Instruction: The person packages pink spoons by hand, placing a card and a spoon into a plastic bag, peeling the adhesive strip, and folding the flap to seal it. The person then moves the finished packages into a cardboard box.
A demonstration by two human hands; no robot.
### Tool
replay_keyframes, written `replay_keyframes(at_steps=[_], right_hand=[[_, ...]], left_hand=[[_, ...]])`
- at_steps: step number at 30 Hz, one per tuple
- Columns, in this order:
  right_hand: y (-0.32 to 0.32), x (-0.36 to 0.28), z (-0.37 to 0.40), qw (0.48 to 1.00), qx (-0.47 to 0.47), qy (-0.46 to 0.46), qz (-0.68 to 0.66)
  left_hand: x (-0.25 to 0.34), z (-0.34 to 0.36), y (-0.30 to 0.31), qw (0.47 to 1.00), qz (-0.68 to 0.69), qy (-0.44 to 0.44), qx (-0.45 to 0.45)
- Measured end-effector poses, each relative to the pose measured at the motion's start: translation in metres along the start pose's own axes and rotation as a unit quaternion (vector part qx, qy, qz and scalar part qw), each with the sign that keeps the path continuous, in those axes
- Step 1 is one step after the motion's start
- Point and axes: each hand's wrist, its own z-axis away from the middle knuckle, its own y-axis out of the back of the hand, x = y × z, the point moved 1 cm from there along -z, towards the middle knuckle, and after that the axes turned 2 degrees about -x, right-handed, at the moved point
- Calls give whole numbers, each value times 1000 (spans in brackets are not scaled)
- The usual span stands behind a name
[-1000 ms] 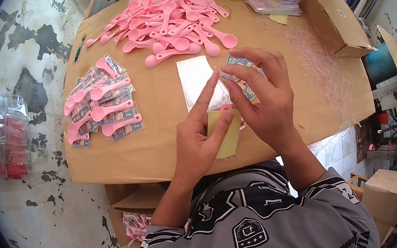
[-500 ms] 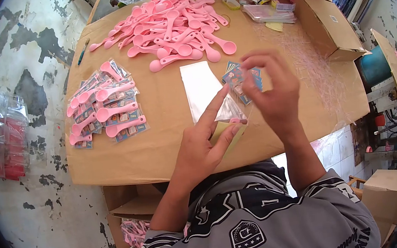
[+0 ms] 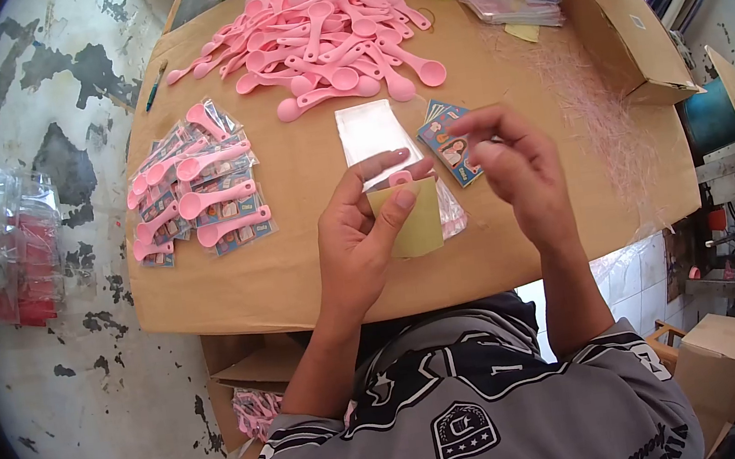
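My left hand [image 3: 355,240] is closed on a card [image 3: 418,228] with its plain yellowish back toward me, thumb on its upper edge. The holed end of a pink measuring spoon [image 3: 399,178] shows above the card, between thumb and fingers; the rest of the spoon is hidden. My right hand [image 3: 520,165] is raised beside the fanned printed cards [image 3: 448,141], thumb and fingers curled together. Whatever sits between its fingertips, if anything, is too small to make out. Beyond my left hand lies a stack of clear plastic bags [image 3: 366,129].
A large heap of pink measuring spoons [image 3: 335,41] covers the table's far side. Several packed spoons with cards [image 3: 197,186] lie at left, near a pen [image 3: 154,86]. Thin plastic strips [image 3: 590,101] litter the right, beside a cardboard box [image 3: 633,36].
My left hand has turned the card so its yellowish back faces me more squarely. My right hand has moved slightly down and to the right. The view has shifted a little.
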Motion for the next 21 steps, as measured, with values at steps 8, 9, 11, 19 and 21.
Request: replay_keyframes(at_steps=[8, 9, 11, 19, 21], right_hand=[[-10, 17, -1, 998, -39, -26, 40], [-10, 17, -1, 999, -37, -24, 27], [-9, 13, -1, 999, -42, -33, 12], [-5, 2, 4, 995, -89, 39, -19], [-3, 0, 5, 989, -104, 94, 52]], left_hand=[[-4, -2, -3, 998, -41, -51, 12], [-4, -1, 0, 998, -34, -45, 13], [-4, -1, 5, 999, -18, -33, 13], [-1, 7, 8, 995, -35, -93, -2], [-3, 9, 15, 992, -27, -121, -17]])
